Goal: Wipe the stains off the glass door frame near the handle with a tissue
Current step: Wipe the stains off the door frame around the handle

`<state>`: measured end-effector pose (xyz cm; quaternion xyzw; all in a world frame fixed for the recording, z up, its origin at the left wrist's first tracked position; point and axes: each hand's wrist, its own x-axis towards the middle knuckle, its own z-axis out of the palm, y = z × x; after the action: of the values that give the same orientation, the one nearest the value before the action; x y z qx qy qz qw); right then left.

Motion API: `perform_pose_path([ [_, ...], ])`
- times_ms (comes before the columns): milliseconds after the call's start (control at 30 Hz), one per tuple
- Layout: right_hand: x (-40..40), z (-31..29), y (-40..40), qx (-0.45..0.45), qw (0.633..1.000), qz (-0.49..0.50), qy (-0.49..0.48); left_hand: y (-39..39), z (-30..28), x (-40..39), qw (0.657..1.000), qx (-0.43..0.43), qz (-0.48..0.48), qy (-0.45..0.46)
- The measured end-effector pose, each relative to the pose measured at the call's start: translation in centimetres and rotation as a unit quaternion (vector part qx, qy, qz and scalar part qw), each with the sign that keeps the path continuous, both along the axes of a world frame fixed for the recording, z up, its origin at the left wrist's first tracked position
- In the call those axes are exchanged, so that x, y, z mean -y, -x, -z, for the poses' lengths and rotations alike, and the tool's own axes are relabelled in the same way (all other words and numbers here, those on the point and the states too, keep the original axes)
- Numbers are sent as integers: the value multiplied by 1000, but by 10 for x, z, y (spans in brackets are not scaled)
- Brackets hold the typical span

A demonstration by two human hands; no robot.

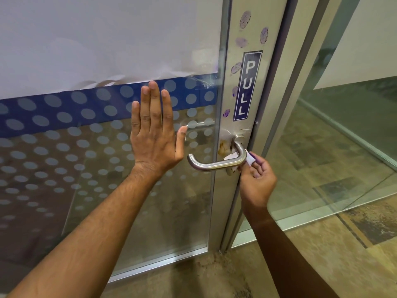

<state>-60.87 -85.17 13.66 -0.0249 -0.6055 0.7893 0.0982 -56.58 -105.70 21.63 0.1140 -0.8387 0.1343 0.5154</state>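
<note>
Two bare forearms reached toward the door. Left hand (153, 134) lay flat on the glass (86, 147), fingers straight and together. Right hand (256, 179) pinched a white tissue (250, 158) tucked behind the handle (217, 164), against the frame (227, 190). Purple stains (245, 19) marked the frame above a PULL sign (247, 87).

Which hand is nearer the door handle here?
Right. The right hand holds a tissue just beside the handle, at its bend. The left hand lies flat on the glass, up and left of it.
</note>
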Motion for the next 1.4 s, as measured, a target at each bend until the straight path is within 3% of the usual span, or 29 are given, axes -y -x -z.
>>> perform_pose_path([
  [233, 35, -8, 0, 65, 983, 67, 159, 0, 2, 0, 1000, 4, -5, -5],
  [333, 38, -10, 0, 84, 977, 61, 184, 1, 2, 0, 1000, 2, -8, -6],
  [500, 34, 0, -8, 65, 991, 50, 106, 0, 0, -1, 1000, 6, -3, -6],
  [633, 42, 14, -28, -56, 995, 68, -35, -2, -1, -1, 1000, 10, -5, -5],
  [800, 59, 25, -30, -174, 972, 97, -124, -2, 0, -1, 1000, 5, -8, -4],
  [900, 64, 39, -25, -274, 934, 72, -216, -1, 0, -1, 1000, -1, -7, 3],
  [1000, 67, 48, -16, -301, 911, 76, -271, -1, 0, -2, 1000, -4, -7, 9],
  [1167, 64, 41, -7, -304, 904, 150, -260, 0, -1, -2, 1000, -9, -12, 8],
  [1400, 60, 28, -4, -243, 939, 187, -157, 1, -1, -3, 1000, -16, -13, 11],
])
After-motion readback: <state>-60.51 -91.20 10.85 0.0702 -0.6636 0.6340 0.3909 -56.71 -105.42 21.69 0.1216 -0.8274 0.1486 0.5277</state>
